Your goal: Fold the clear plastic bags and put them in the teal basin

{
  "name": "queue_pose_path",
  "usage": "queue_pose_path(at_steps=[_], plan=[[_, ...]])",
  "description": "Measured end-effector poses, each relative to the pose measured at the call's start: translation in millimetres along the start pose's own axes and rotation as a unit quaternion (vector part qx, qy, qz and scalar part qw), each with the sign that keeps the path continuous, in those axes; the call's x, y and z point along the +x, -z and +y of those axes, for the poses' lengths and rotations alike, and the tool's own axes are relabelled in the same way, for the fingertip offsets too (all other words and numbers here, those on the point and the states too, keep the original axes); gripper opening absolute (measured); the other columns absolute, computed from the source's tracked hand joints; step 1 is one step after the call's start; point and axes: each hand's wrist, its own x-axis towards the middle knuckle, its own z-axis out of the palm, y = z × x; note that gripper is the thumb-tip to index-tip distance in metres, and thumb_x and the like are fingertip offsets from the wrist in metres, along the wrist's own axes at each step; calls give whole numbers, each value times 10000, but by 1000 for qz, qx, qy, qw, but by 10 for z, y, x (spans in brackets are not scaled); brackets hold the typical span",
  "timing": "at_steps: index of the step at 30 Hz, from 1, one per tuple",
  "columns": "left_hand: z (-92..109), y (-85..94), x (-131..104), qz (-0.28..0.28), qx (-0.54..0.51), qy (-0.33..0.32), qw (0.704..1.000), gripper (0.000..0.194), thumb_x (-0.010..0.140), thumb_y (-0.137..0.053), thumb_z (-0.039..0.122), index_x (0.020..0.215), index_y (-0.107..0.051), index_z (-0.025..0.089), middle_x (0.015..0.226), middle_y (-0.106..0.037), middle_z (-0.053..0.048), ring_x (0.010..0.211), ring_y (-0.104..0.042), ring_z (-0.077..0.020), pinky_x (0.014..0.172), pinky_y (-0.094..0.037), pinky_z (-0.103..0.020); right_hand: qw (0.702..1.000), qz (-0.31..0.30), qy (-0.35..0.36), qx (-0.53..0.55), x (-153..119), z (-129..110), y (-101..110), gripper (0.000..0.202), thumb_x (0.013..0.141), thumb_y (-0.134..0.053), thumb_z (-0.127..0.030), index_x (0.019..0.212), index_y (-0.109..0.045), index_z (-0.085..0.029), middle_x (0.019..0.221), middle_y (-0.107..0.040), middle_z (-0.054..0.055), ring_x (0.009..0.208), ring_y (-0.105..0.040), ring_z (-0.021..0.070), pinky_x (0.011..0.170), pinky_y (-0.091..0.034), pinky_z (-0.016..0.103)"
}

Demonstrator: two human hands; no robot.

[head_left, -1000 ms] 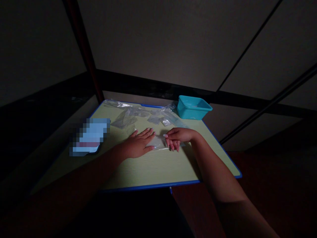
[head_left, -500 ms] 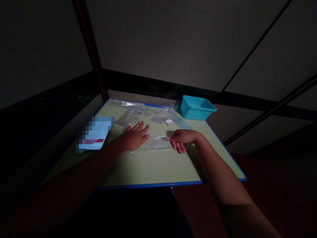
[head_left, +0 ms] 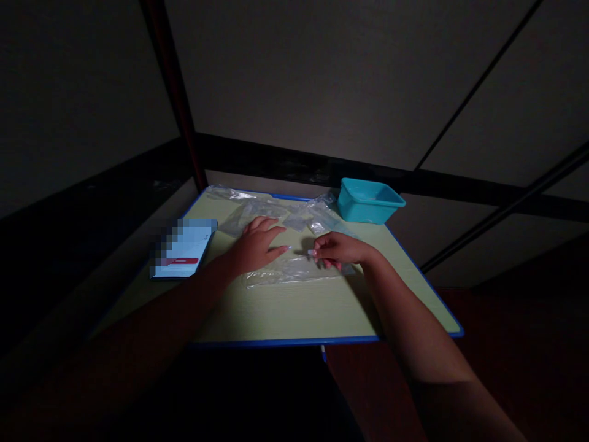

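A clear plastic bag lies flat on the pale green table between my hands. My left hand hovers or rests just above the bag's left part, fingers spread and slightly lifted. My right hand is curled over the bag's right end, fingertips pinched at the plastic; the dim light hides how firm the hold is.
A teal plastic tub stands at the table's far right corner. More clear plastic bags lie heaped along the far edge. A phone with a lit screen lies at the left. The blue-edged table ends near me.
The bag has been spread out wider to the left. My left hand has moved from pressing the bag to farther back and left, its fingers lifted. My right hand has stayed at the bag's right end.
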Motion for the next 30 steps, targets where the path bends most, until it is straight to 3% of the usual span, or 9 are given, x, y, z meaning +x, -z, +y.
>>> queue_pose_path(at_steps=[3,6,10,14,21,30], plan=[[-36,7,29,37,-8,30,999,333,848,-491,382,1080,-597,168,1164,-566,-94,1143,-438,-244,986,-347,-404,987,130,83,-33,57,-46,-114,253,799,-535,-391,736,-537,-147,587,-550,-19,483,-474,75,481,-366,186],[-94,21,65,69,-17,53,996,236,852,-482,325,947,-614,155,996,-610,-80,1013,-501,-226,952,-365,-390,964,190,135,-129,105,-60,-185,190,802,-536,-315,742,-573,-138,673,-588,16,599,-504,101,569,-370,200],[-73,40,71,77,-43,30,996,163,836,-499,283,843,-603,157,890,-596,-63,925,-516,-212,901,-390,-375,947,187,104,-241,126,1,-127,135,799,-537,-238,779,-610,-126,725,-621,42,628,-501,110,592,-345,204],[99,69,30,29,-81,-58,995,144,829,-524,268,863,-601,150,904,-580,-67,920,-507,-207,857,-408,-347,931,180,26,-316,99,102,23,129,784,-570,-226,805,-635,-116,752,-641,62,623,-497,114,568,-318,209],[303,63,-44,-93,-152,-182,967,137,841,-538,244,913,-629,173,940,-582,-58,914,-511,-188,836,-405,-309,936,121,-76,-321,-18,65,160,243,744,-656,-331,877,-631,-129,802,-663,53,661,-536,130,554,-318,215],[238,2,-30,-142,-158,-209,954,140,849,-531,227,915,-648,186,926,-592,-53,917,-508,-181,836,-393,-291,943,69,-111,-305,-50,121,203,506,606,-750,-451,972,-593,-138,916,-646,67,729,-554,159,551,-358,218]])
